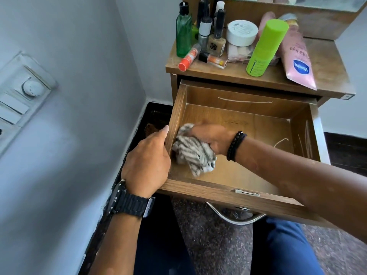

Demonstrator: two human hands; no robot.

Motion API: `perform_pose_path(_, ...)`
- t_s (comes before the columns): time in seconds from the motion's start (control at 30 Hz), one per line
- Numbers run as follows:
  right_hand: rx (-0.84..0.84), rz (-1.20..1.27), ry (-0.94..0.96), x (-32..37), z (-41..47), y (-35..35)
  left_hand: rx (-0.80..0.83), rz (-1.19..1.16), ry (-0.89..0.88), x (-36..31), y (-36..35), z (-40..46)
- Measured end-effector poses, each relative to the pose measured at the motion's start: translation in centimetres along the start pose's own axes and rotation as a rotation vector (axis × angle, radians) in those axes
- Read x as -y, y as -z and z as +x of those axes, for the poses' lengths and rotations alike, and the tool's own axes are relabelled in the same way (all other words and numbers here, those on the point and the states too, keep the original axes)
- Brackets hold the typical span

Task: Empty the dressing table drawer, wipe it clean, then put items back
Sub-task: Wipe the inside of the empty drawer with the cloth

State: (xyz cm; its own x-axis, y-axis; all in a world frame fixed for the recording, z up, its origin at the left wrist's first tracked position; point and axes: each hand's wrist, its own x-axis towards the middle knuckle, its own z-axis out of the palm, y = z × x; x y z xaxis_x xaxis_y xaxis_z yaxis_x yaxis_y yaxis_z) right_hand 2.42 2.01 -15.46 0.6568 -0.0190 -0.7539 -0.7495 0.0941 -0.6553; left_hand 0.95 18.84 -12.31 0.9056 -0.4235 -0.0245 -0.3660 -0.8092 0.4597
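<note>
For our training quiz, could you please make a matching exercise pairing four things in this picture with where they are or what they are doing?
Things:
1. striped cloth
2. left hand
3. lime-green bottle
4. white jar

Places or states:
A. leaning on the tabletop
B. bunched in the right hand, inside the drawer
C. gripping the drawer's left wall
D. resting on a pale palette

Pairs: 1-B, 2-C, 3-A, 4-D

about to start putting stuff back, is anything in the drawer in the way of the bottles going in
Only the right hand and the striped cloth it grips, at the drawer's front left. The rest of the floor shows bare. The bottles stand on the tabletop behind it.
</note>
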Motion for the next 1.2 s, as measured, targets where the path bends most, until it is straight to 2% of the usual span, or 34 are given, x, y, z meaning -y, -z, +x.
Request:
perform_pose_path(0.07, -0.141, 0.146, 0.114, 1.6, 1.2, 0.5, -0.004, -0.001, -0.002, 0.1, 0.0, 0.0)
perform_pose_path(0.13, -0.328, 0.173, 0.203, 3.2, 2.4, 0.5, 0.002, -0.001, -0.008, 0.1, -0.1, 0.0)
perform_pose_path(0.2, -0.462, 0.079, 0.244, 3.9, 3.4, 0.1, 0.006, 0.002, -0.009, 0.0, -0.1, 0.1)
perform_pose_path(0.27, -0.498, -0.046, 0.274, 3.6, 3.9, -0.2, -0.002, 0.012, -0.01, 0.0, -0.2, 0.2)
perform_pose_path(0.6, -0.039, -0.534, 0.166, -1.6, -2.4, -2.5, -0.023, 0.024, -0.021, -0.1, -0.2, 0.1)
perform_pose_path(0.7, -0.042, -0.537, 0.137, -1.8, -2.2, -2.9, -0.02, 0.024, -0.015, 0.0, -0.1, 0.0)
perform_pose_path(0.8, -0.072, -0.43, 0.138, -1.3, -1.1, -2.1, -0.024, 0.03, -0.025, 0.0, -0.1, 0.0)
perform_pose_path(0.87, -0.154, -0.293, 0.19, -0.8, -0.1, -1.2, -0.027, 0.03, -0.033, 0.0, -0.1, 0.1)
perform_pose_path(1.03, -0.486, 0.043, 0.355, 2.1, 3.3, 0.4, -0.019, 0.023, -0.028, 0.0, -0.1, 0.0)
perform_pose_path(1.2, -0.68, -0.01, 0.449, 2.8, 5.0, 0.1, -0.018, 0.032, -0.033, 0.0, -0.3, 0.2)
